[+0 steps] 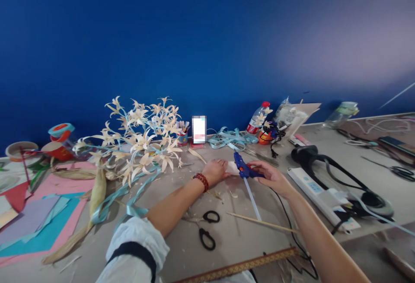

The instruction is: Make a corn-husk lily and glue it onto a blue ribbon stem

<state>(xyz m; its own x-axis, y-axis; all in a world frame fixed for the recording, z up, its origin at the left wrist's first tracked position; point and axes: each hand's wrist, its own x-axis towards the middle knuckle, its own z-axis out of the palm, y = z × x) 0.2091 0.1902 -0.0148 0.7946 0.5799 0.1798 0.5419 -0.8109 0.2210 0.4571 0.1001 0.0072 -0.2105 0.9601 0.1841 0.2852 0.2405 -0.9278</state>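
My right hand [271, 176] is closed round the handle of a blue glue gun [241, 165]. A long translucent glue stick [252, 198] sticks out of the gun's back end towards me. My left hand [216, 172], with a red bead bracelet on its wrist, rests low over the table, its fingers closed on the edge of a flat white piece [232, 168]. The gun lies across the far end of that piece, and its nozzle is hard to make out. Nearer to me lie black-handled scissors [207, 238] and a thin wooden stick [262, 221].
Pale husk flowers [139, 136] on blue-wrapped stems spread at the left, beside coloured paper sheets [35, 220]. Light blue ribbon [231, 138] and a bottle [258, 118] stand by the blue wall. At right are a power strip [319, 196] and a black headset [337, 175]. A patterned strip [240, 268] lies in front.
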